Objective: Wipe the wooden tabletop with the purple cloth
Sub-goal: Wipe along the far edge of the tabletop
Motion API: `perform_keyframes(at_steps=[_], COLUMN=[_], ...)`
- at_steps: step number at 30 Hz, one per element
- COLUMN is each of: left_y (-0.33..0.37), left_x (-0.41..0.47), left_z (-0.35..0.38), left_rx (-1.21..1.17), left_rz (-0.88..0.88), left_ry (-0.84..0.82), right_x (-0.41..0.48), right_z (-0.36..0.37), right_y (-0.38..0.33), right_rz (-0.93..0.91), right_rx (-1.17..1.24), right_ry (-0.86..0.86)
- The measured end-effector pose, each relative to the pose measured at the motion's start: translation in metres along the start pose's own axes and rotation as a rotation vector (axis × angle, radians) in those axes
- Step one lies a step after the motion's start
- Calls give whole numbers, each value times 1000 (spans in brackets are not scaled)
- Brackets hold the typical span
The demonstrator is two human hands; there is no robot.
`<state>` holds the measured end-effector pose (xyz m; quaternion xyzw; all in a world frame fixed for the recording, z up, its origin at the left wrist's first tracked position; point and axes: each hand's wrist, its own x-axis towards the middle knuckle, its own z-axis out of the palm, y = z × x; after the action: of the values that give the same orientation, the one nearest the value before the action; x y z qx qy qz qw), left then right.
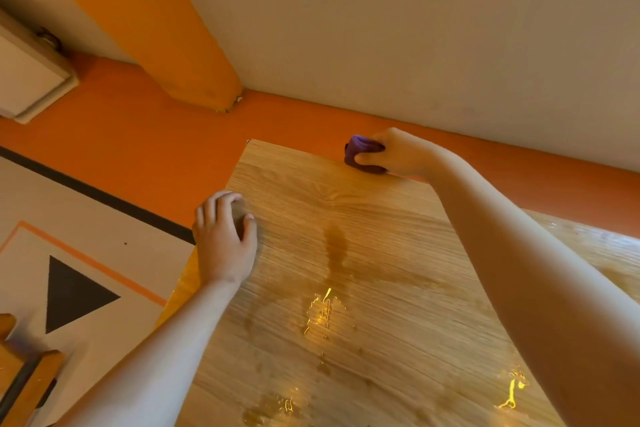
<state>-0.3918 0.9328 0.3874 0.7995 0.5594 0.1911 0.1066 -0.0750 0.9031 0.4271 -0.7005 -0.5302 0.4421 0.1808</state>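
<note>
Head view
Cloth (362, 152): one, purple, bunched into a wad at the tabletop's far edge, near the far left corner.
Right hand (394, 153): clenched round the cloth, fingers over the top and thumb at the near side, pressing it to the wood.
Left hand (225, 239): holds nothing; it lies on the tabletop's left edge with fingers lightly bent, probably to steady it.
Tabletop (388, 253): one, pale wood grain, smooth and glossy.
Wet marks: a dark streak (336, 248) mid-table, with glinting patches nearer the person; several, with edges too vague to count exactly.
Handling: the cloth looks light, soft and easily squashed, so a whole-hand grasp with the palm on top suits it. The damp wood is likely slippery.
Count: two hands, one cloth.
</note>
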Motion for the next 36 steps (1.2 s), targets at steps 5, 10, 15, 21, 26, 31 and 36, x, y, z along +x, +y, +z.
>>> perform_keyframes(at_steps=[5,10,15,21,26,31,36], left_y=[0,1,1,1,1,1,5], left_x=[0,0,0,0,-1,0,0], left_z=[0,-1,-1,0,-1,0,-1], left_rx=[13,12,13,14,12,18,29], left_rz=[-9,-2,-4,-13,-16,-14,-6], left_ry=[-19,-27,-34,-27,-35,-33,-27], right_x=[-54,-123,-101,-25,-32,-96,-166], right_z=[-35,-65,-45,-3,-2,-33,-68], right_y=[47,97,75,20,19,71,122], right_rz=[221,383,324,177,157,329,540], right_rx=[-104,-3,-21,-60,-22,-7,7], right_ry=[-69,-37,43,80,95,116,150])
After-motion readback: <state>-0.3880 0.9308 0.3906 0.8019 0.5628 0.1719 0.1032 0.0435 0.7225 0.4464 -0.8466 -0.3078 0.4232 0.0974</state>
